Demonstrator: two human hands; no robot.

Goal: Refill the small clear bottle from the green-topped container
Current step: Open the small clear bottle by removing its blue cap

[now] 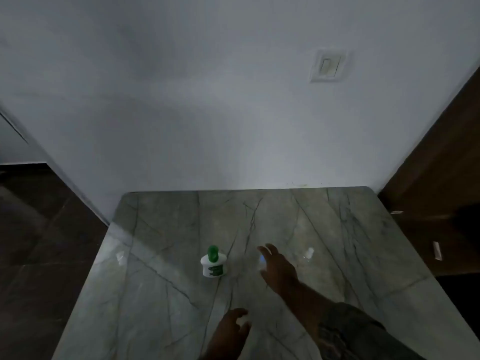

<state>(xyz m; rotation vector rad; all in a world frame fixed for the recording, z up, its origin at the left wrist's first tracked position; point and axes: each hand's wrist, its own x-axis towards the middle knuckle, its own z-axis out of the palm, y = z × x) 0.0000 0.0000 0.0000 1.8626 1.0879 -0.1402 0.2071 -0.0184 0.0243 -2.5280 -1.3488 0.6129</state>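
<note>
The green-topped container [213, 263] stands upright mid-desk [155, 294]. The right grip [278, 267] reaches just right of it, fingers spread beside the faint small clear bottle [261, 259]; too blurred to tell if it holds. The left grip [231, 327] hovers nearer, loosely curled, nothing plainly in it.

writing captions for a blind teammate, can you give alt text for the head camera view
A person's right hand reaches across a grey veined marble table to a small clear bottle, blurred, so contact is unclear. A white green-topped container stands upright to its left; the left hand is nearer the camera.
</note>
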